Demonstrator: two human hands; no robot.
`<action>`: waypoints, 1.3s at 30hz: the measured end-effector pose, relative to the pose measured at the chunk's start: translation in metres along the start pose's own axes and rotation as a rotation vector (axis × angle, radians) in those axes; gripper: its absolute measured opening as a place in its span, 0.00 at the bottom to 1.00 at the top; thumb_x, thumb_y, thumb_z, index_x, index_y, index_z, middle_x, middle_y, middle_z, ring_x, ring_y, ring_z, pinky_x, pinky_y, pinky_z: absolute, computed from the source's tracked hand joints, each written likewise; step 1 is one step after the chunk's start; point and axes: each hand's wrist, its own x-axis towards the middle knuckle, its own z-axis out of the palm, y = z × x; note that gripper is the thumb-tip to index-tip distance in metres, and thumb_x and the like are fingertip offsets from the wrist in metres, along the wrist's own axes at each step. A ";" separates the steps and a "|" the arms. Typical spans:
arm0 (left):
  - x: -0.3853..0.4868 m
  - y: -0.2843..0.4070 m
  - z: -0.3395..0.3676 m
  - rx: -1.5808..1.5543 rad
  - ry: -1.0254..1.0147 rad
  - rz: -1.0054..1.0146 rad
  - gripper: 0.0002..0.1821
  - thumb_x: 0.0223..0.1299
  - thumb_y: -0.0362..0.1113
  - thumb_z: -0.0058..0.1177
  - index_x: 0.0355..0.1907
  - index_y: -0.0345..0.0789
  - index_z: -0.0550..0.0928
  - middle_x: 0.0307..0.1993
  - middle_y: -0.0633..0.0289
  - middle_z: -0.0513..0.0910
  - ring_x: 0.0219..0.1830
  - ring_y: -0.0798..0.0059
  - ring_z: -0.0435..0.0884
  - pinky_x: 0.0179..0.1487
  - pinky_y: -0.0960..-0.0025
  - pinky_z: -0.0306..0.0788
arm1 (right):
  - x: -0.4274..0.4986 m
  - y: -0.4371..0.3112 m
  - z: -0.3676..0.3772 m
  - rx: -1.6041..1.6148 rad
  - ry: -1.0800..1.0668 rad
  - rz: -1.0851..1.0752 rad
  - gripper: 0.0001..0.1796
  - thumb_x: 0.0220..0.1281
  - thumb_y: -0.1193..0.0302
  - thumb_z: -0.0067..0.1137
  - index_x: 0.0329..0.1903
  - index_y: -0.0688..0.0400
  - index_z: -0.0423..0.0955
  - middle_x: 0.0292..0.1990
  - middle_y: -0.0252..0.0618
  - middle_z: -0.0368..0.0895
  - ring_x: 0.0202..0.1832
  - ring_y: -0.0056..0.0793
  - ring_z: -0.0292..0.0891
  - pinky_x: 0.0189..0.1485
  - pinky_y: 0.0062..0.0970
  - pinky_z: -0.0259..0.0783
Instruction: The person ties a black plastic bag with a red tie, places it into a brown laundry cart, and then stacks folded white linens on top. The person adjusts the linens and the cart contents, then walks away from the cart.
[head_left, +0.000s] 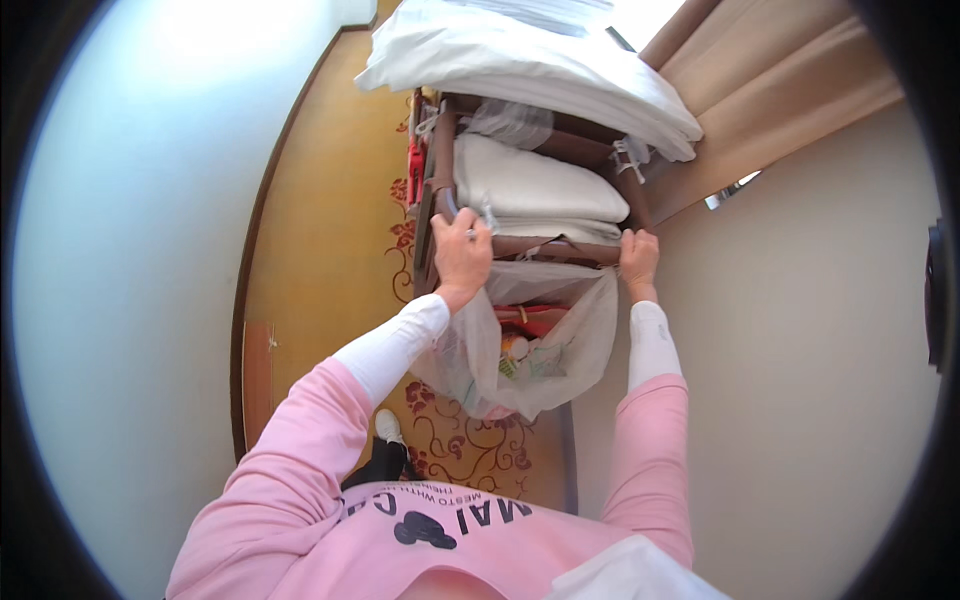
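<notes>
Both of my hands hold the near end of a brown housekeeping cart (555, 247). My left hand (463, 251), with a ring on one finger, grips its left corner. At the right corner, my right hand (639, 259) is closed around the frame. Folded white linen (532, 180) lies inside the cart, just beyond the near rail. From that rail hangs a translucent plastic bag (585, 375) with its mouth wide. Inside the bag I see a red item (536, 319) and mixed small packaging, not clear enough to name. White sheets (517, 56) are draped across the cart's far part.
A pale wall (810, 300) runs close along the right, with a beige curtain (765, 127) farther ahead. Another wall (142, 262) with a dark baseboard stands on the left. Floral-patterned yellow carpet (322, 195) covers the floor. A red object (416, 169) hangs on the cart's left side.
</notes>
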 end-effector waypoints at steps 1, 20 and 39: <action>-0.001 0.001 -0.002 -0.016 -0.044 -0.023 0.09 0.65 0.41 0.49 0.36 0.37 0.76 0.39 0.44 0.69 0.42 0.43 0.71 0.44 0.48 0.71 | -0.001 0.003 0.004 -0.017 0.012 -0.022 0.21 0.69 0.63 0.44 0.25 0.63 0.76 0.28 0.54 0.75 0.36 0.57 0.72 0.43 0.51 0.65; -0.042 -0.032 -0.069 -0.146 -0.605 0.014 0.17 0.68 0.47 0.51 0.51 0.38 0.72 0.40 0.29 0.70 0.45 0.32 0.69 0.48 0.45 0.69 | -0.050 -0.014 0.004 0.175 -0.107 -0.047 0.17 0.65 0.68 0.43 0.22 0.62 0.68 0.26 0.52 0.69 0.35 0.52 0.67 0.43 0.46 0.61; 0.090 -0.178 -0.201 -0.525 -1.297 -0.274 0.28 0.67 0.40 0.51 0.69 0.41 0.67 0.37 0.53 0.85 0.37 0.63 0.84 0.44 0.63 0.77 | 0.056 -0.062 -0.030 -0.400 -0.388 -0.012 0.22 0.68 0.61 0.51 0.20 0.59 0.77 0.18 0.47 0.77 0.20 0.46 0.74 0.27 0.44 0.68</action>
